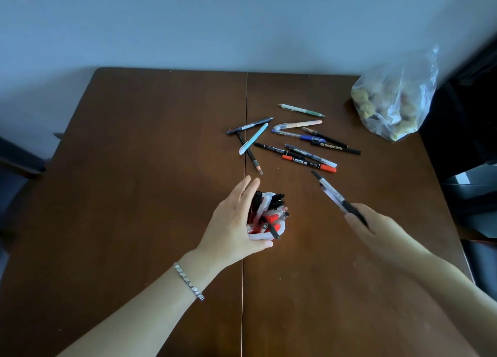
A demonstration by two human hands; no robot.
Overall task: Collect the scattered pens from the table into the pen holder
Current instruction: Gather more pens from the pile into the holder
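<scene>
**A:** While I'm stood right here by the table point(134, 168), quick rundown: the left hand point(234, 222) is wrapped round the holder point(265, 235), just below the centre of the frame. Fingers on the far side, thumb curled along the near rim, so it's clamped on it. Holder's white with red inside and already packed with pens, mostly black caps sticking up.

**B:** And the other hand?

**A:** Right hand point(376, 230) is lower right of centre, pinched shut on a black pen point(336, 195). The pen points up and left, its tip near the holder but not touching it. It's a bit blurry, so I can't tell you more about it.

**B:** What about the loose ones?

**A:** There's a pile point(295, 141) still lying on the table, upper right of centre, well apart from the holder. A light blue pen point(253, 138) lies across a black pencil point(248, 152) at the left end. A green pen point(301, 110) sits farthest back, a peach one point(297, 125) just in front of it, and an orange marker point(309, 163) is nearest the hands. The rest overlap too much to count properly.

**B:** Anything else about?

**A:** A clear bag point(395, 101) at the table's far right corner, something yellowish inside. A silver bracelet point(188, 280) on the left wrist.
</scene>
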